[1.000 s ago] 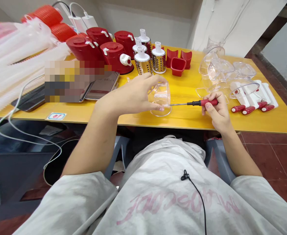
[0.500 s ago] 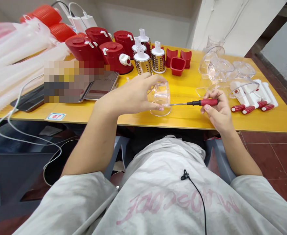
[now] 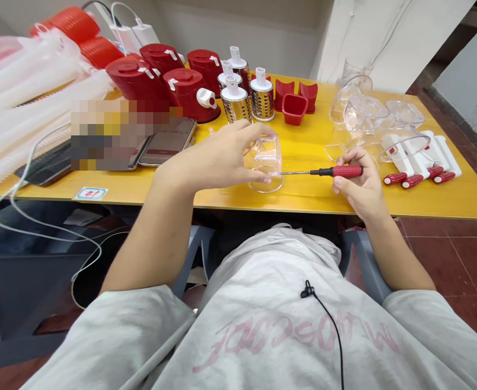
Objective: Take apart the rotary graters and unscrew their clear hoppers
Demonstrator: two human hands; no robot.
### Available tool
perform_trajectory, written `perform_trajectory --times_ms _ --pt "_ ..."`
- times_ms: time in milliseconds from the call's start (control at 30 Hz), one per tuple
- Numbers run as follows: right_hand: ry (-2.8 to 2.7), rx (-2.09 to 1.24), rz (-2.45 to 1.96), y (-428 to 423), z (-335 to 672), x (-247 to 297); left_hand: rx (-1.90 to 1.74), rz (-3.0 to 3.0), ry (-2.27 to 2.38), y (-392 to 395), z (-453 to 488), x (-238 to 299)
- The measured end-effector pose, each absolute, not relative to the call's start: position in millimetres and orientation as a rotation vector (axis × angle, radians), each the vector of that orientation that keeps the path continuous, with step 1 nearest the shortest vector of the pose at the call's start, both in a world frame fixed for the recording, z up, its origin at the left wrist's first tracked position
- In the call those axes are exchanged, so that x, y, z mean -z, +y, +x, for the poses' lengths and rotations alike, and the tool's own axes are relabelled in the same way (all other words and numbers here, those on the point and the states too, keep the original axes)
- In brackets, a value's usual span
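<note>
The red-handled screwdriver (image 3: pixel 336 171) is held more level in the right hand (image 3: pixel 360 185), its grip is eased toward the shaft, and the tabletop (image 3: pixel 303 195) is seen slightly higher in view.

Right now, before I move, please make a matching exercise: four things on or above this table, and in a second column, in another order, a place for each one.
Things:
1. Clear plastic cup-shaped housing
2. Red-handled screwdriver
3. Front-left perforated steel drum with white cap
4. Square red plastic cup

Places:
A. In front of two red plastic pieces
B. In the right hand
C. In the left hand
D. Beside a second steel drum

Pairs: 1-C, 2-B, 3-D, 4-A
</note>
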State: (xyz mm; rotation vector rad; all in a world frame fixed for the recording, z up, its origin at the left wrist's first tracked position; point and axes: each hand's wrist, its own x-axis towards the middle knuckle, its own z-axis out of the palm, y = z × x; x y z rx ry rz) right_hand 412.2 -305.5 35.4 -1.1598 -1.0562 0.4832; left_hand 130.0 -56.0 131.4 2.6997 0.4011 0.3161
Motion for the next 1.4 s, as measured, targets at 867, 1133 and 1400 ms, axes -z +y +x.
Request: perform_trajectory --times_ms 867,1133,1400 --pt "-1.120 -0.393 -1.182 -306.3 407.0 -37.0 -0.301 2.688 0.404 -64.1 129.6 -138.2" --pt "-1.073 -0.396 -1.283 -308.6 406.5 -35.2 -0.299 2.687 0.401 -57.1 129.4 -134.5" --pt "-1.073 -0.405 -1.238 -307.7 405.5 -36.2 -0.309 2.685 0.376 -58.7 129.6 -136.2"
